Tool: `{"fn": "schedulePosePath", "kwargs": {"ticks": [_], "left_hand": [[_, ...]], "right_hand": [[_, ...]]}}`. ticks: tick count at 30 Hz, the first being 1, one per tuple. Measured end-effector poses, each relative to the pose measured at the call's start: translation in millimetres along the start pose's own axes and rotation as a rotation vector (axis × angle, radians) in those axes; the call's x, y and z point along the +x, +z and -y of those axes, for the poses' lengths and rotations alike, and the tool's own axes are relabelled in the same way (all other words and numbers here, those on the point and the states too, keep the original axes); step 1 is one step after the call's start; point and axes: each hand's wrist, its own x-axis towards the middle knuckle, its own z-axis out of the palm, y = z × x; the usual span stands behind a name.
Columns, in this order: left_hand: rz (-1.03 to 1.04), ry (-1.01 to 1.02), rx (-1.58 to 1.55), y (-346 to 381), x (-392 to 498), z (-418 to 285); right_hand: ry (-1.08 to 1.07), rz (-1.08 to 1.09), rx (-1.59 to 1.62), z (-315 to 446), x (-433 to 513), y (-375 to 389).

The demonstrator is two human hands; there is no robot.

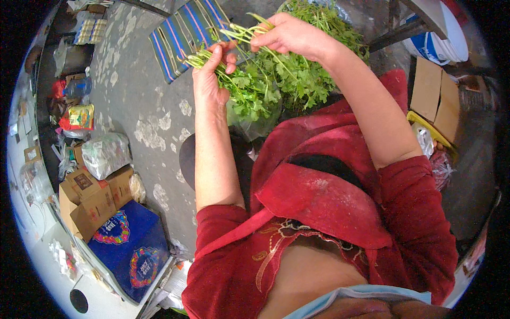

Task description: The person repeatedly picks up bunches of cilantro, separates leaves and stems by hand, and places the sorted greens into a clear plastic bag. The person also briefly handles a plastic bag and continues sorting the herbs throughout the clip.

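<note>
My left hand (217, 65) grips a bunch of coriander-like greens (249, 89) by the pale stems. The stem ends poke out beyond the thumb and the leaves hang towards my lap. Up and to the right, my right hand (277, 36) pinches a few thin stems (241, 32), their leafy ends trailing downward. Beneath both hands lies a large heap of the same greens (306, 77). A clear plastic bag (255, 121) shows under the leaves of the left bunch. My red apron (318, 195) covers my lap.
A striped cloth piece (189, 38) lies beyond my left hand on the stained concrete floor (139, 99). Along the left are cardboard boxes (95, 195), a blue box (131, 247) and a plastic-wrapped pack (105, 153). To the right are a cardboard box (434, 95) and a white-and-blue bucket (442, 44).
</note>
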Motion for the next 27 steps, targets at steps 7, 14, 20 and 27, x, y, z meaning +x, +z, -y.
{"fn": "schedulePosePath", "kwargs": {"ticks": [7, 14, 20, 27], "left_hand": [[-0.098, -0.073, -0.046, -13, 6, -3], [0.037, -0.047, 0.018, -4, 4, 1], [0.045, -0.039, -0.005, -9, 9, 0], [0.272, -0.151, -0.238, -6, 2, -6]], "right_hand": [[0.067, 0.001, 0.213, 6, 0, -49], [0.083, -0.014, 0.482, 29, -25, -51], [0.087, 0.047, 0.464, 16, -17, -65], [0.240, -0.580, -0.692, 54, -40, -39]]}}
